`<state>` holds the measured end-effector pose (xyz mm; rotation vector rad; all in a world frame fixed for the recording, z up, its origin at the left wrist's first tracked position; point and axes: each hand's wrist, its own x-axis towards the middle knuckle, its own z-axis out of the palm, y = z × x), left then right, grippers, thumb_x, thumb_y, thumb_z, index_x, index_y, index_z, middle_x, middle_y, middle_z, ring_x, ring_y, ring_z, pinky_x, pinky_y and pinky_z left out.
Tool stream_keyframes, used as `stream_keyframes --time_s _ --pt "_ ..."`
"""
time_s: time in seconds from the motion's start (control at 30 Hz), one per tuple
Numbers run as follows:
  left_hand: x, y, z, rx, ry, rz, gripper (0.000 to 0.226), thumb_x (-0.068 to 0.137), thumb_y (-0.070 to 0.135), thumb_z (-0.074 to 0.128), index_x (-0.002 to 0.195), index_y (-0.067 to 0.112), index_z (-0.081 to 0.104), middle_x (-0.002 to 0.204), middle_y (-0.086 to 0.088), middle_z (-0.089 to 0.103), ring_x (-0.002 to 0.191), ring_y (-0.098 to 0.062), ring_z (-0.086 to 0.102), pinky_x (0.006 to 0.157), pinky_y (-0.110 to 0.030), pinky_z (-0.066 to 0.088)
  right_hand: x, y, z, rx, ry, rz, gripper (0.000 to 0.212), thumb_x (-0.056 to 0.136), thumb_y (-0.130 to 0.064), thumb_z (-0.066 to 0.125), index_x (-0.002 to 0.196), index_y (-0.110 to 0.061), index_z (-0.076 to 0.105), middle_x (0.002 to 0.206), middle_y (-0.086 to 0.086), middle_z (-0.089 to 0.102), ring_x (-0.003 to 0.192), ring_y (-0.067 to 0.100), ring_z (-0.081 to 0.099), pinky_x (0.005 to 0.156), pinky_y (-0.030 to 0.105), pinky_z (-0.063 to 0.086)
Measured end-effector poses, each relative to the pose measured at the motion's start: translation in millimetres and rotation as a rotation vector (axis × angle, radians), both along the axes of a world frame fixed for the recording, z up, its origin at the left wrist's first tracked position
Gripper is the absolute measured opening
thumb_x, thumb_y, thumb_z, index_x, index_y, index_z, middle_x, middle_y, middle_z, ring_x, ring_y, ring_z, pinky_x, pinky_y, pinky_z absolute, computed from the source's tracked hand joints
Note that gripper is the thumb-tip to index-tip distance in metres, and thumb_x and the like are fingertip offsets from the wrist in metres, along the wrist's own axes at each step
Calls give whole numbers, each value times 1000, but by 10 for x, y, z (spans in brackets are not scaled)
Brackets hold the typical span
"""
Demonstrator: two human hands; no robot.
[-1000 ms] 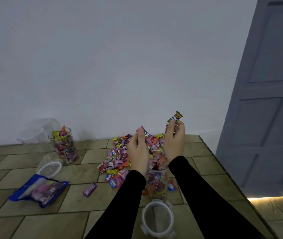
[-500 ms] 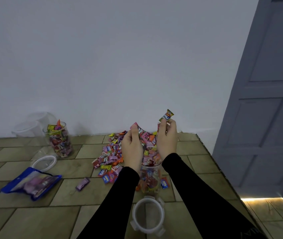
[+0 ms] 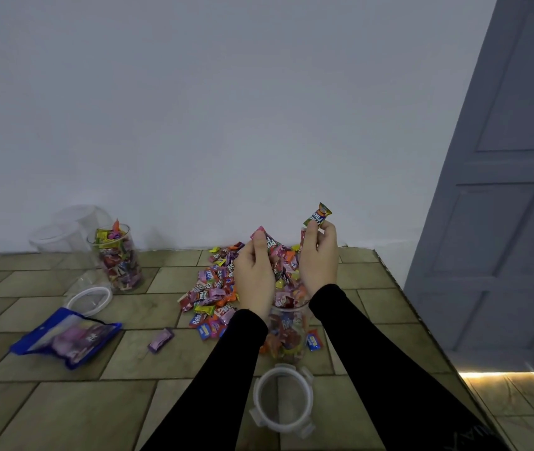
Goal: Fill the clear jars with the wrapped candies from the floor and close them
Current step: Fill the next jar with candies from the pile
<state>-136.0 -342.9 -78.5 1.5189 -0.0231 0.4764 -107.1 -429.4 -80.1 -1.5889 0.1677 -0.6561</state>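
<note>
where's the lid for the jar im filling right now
In the head view the round lid lies flat on the floor tiles at bottom centre, just in front of the jar, between the two black sleeves.

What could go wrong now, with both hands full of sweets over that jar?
1. The left hand and right hand hold wrapped candies above the clear plastic jar, which already looks heaped; dropped pieces may spill onto the tiled floor.
2. An overfull jar may stop the round white-rimmed lid, lying just in front, from closing.
</note>
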Motion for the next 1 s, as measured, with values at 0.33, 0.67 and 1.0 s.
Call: stream_keyframes --time_s 0.33,0.67,1.0 --pt "-32 26 -56 -112 66 -129 34 99 36 49 69 19 53 63 4 44 53 -1 47 65 -23 40 -3 4 -9 -3 2 -10 24 102 -40 37 103 -18 47 75 -10 59 56 7 47 62 35 38" --pt "33 104 -258 -114 -128 -261 28 72 9 44 77 9 71 76 -1 69 77 -19 64 70 -34 51 -47 11 22 0 -15 -7 23 103 -36 36 103 -15 47 77 -11 60 54 5 46 55 26 36" --pt "30 108 -412 -234 107 -267 54 103 50 21 111 19 65 109 -2 71 107 -20 65 103 -45 45 -36 10 41 55 -61 5 22 103 -35 37 100 -14 46 66 -11 52 48 1 41 55 25 33"
